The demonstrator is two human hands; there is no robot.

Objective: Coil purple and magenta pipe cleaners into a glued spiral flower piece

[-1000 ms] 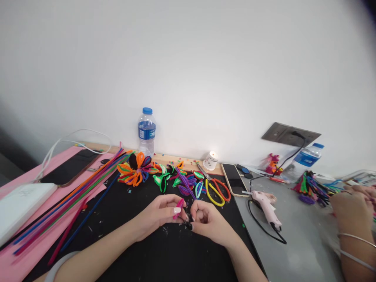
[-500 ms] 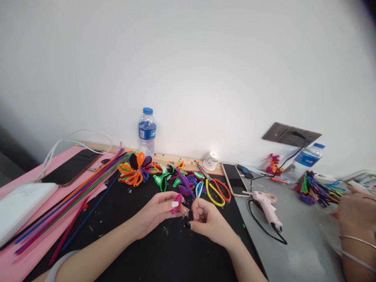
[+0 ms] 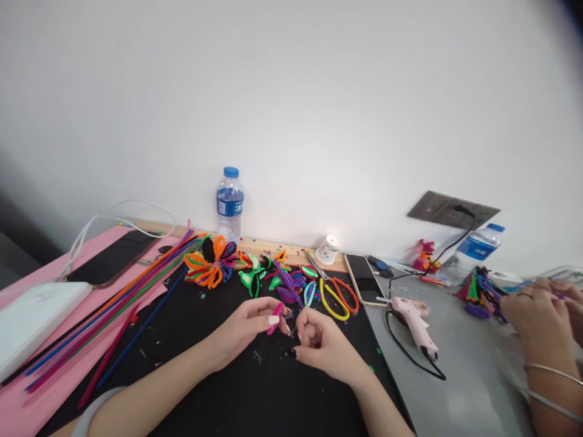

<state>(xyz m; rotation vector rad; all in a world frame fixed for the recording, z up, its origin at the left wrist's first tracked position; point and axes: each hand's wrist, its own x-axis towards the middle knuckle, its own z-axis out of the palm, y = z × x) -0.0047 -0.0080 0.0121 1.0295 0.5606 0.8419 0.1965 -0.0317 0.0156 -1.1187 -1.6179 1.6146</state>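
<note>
My left hand (image 3: 248, 328) pinches a bent pink pipe cleaner (image 3: 275, 318) between thumb and fingers. Close beside it, my right hand (image 3: 324, 343) has its fingers curled, thumb below the index finger. Whatever may be in its pinch is too small to make out. Between both hands some thin dark fluff shows at the left fingertips. Behind them lie a purple pipe cleaner shape (image 3: 291, 288), green leaf shapes (image 3: 251, 280) and an orange, multi-coloured pipe cleaner flower (image 3: 214, 262).
Scissors (image 3: 334, 298) and a phone (image 3: 363, 279) lie behind right. A pink glue gun (image 3: 415, 325) with its cord rests on the grey table. Long pipe cleaners (image 3: 113, 309) spread at left, near a bottle (image 3: 230, 206). Another person's hands (image 3: 537, 315) work at far right.
The pink pipe cleaner has turned a little in my left fingers, and my right fingers have shifted slightly. At far right, the other person's hand has moved left and a second one has appeared.
</note>
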